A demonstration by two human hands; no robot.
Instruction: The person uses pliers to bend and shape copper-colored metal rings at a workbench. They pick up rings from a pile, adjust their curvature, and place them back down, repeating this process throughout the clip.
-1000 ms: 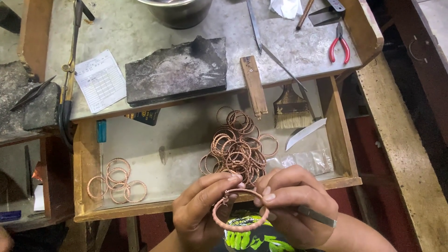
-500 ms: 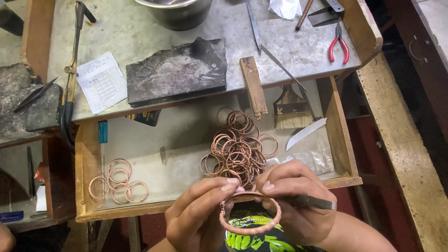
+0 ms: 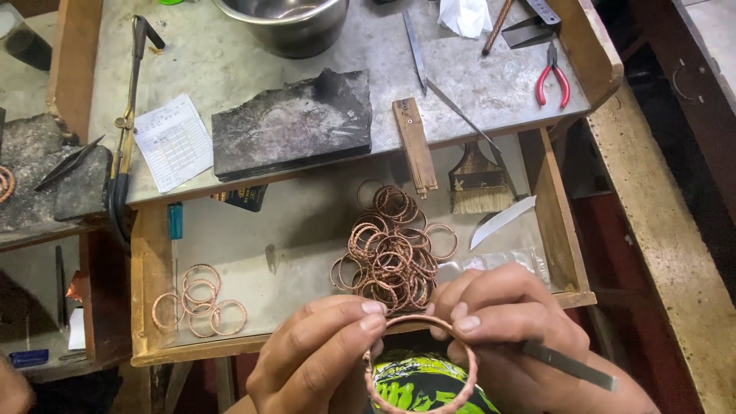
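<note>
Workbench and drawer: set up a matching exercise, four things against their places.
Things:
1. copper bangle
2. pliers
3. brush
4. small group of rings

Places:
A. benchtop, far right
B. drawer, left end
C. between both hands
D. drawer, back right

Pairs: 1-C, 2-A, 3-D, 4-B. The left hand and right hand pinch the bangle.

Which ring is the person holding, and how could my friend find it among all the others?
Start at the open wooden drawer under the grey bench. Come down past the big heap of copper rings to its front edge, where the left hand and right hand meet. The twisted copper bangle pinched between their fingers is the only one lifted off the drawer.
</note>
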